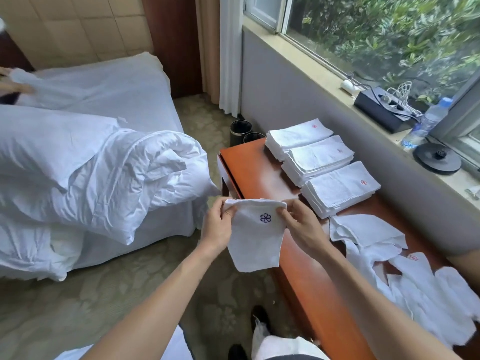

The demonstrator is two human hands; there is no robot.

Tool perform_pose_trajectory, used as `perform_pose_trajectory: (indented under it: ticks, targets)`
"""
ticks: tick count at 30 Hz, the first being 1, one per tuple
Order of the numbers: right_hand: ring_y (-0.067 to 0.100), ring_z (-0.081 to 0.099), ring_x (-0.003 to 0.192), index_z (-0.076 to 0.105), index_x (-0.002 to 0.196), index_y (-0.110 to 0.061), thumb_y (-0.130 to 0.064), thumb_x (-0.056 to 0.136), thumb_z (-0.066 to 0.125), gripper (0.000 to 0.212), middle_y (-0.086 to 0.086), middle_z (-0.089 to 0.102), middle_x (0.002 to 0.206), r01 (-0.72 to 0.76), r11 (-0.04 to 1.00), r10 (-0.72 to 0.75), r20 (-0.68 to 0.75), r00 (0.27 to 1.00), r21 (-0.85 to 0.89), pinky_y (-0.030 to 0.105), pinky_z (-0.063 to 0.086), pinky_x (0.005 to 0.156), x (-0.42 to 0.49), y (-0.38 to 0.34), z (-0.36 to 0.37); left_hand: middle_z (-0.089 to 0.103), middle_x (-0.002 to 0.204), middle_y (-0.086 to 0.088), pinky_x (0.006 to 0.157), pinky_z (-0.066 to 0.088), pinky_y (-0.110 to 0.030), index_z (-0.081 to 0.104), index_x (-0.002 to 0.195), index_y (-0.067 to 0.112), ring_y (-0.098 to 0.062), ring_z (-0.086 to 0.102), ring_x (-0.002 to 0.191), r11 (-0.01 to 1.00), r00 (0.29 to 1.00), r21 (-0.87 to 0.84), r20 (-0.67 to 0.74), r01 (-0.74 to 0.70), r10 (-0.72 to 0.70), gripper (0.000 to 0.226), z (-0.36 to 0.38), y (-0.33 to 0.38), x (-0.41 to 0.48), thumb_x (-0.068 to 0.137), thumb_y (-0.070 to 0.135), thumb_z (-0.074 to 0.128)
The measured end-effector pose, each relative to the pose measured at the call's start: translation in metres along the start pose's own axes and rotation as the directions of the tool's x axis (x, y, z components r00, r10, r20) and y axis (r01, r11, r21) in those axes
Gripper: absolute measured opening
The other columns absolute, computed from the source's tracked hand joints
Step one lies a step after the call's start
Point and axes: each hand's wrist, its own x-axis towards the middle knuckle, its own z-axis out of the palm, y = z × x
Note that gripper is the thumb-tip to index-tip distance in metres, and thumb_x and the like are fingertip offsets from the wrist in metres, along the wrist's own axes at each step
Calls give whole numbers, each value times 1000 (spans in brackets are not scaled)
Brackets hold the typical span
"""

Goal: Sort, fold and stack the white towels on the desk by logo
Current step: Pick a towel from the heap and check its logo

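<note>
Left hand (217, 229) and right hand (299, 228) pinch top corners of the towel (255, 242).

A large window (376, 35) fills the upper right of the frame, with green foliage outside and daylight falling on its pale sill (311, 71) and the grey wall (298, 107) below. A white curtain (230, 55) hangs at top centre beside a tan padded wall panel (78, 24), and a bed (117, 94) with rumpled white bedding takes the left. A reddish wooden desk (249, 172) runs along the right over patterned olive carpet (78, 307).
</note>
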Motion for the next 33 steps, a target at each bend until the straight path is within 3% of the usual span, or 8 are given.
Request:
perform_pose_trajectory:
  ticks: [5, 10, 13, 18, 23, 27, 29, 33]
  targets:
    - [4, 65, 84, 65, 99, -25, -31, 108, 54, 14, -12, 71, 94, -3, 999, 3, 12, 1000, 32, 22, 53, 71, 48, 8, 19, 65, 75, 18, 58, 47, -20, 62, 86, 41, 0, 58, 66, 999, 1000, 31, -7, -7, 8, 17, -9, -1, 49, 102, 42, 59]
    - [21, 73, 92, 60, 102, -24, -34, 109, 50, 17, -3, 73, 100, -45, 993, 41, 35, 999, 107, 45, 65, 71, 119, 27, 26, 67, 79, 19, 64, 43, -10, 62, 84, 42, 3, 58, 72, 997, 1000, 80, 22, -21, 20, 17, -5, -5, 125, 101, 42, 60]
    - [23, 73, 83, 55, 102, -31, -44, 109, 43, 19, -6, 72, 98, -50, 996, 50, 6, 999, 78, 53, 62, 59, 169, 34, 35, 70, 89, 19, 71, 45, -8, 64, 90, 45, 2, 62, 85, 992, 998, 121, 52, -35, 29, 14, -1, -5, 179, 102, 38, 60]
    - [25, 71, 76, 49, 92, -43, -45, 109, 43, 18, -6, 71, 90, -64, 997, 65, -34, 997, 52, 60, 58, 57, 244, 32, 49, 68, 98, 24, 77, 41, -2, 62, 99, 38, 7, 61, 98, 988, 997, 152, 82, -14, 1, 15, -4, 2, 259, 103, 24, 58]
    - [19, 73, 94, 53, 106, -40, -47, 107, 44, 12, -8, 71, 105, -97, 987, 104, -52, 993, 127, 55, 63, 64, 292, 30, 44, 70, 115, 11, 88, 47, -16, 57, 115, 31, -4, 63, 111, 992, 987, 111, 147, 54, -70, 15, 2, 5, 324, 104, 22, 60]
    - [14, 70, 94, 53, 106, -39, -50, 99, 41, 17, -14, 68, 104, -173, 973, 190, -105, 976, 153, 55, 62, 68, 323, 31, 42, 73, 100, 6, 85, 53, -33, 57, 105, 32, -11, 67, 96, 996, 973, 85, 223, 33, -51, 12, 15, 10, 374, 103, 21, 61]
    - [23, 69, 91, 52, 102, -38, -41, 96, 39, 14, -6, 68, 100, -216, 964, 241, -174, 955, 153, 58, 60, 67, 337, 33, 43, 74, 95, 3, 82, 55, -41, 59, 105, 28, -18, 69, 91, 998, 957, 60, 287, 27, -43, 9, 23, 10, 401, 102, 21, 61]
    - [42, 64, 91, 48, 105, -25, -25, 103, 39, 10, 17, 65, 101, -297, 946, 324, -310, 894, 131, 64, 57, 67, 362, 33, 46, 74, 92, 6, 73, 56, -30, 63, 100, 29, -9, 69, 85, 1000, 907, 4, 422, -18, 14, 2, 42, 15, 454, 101, 27, 64]
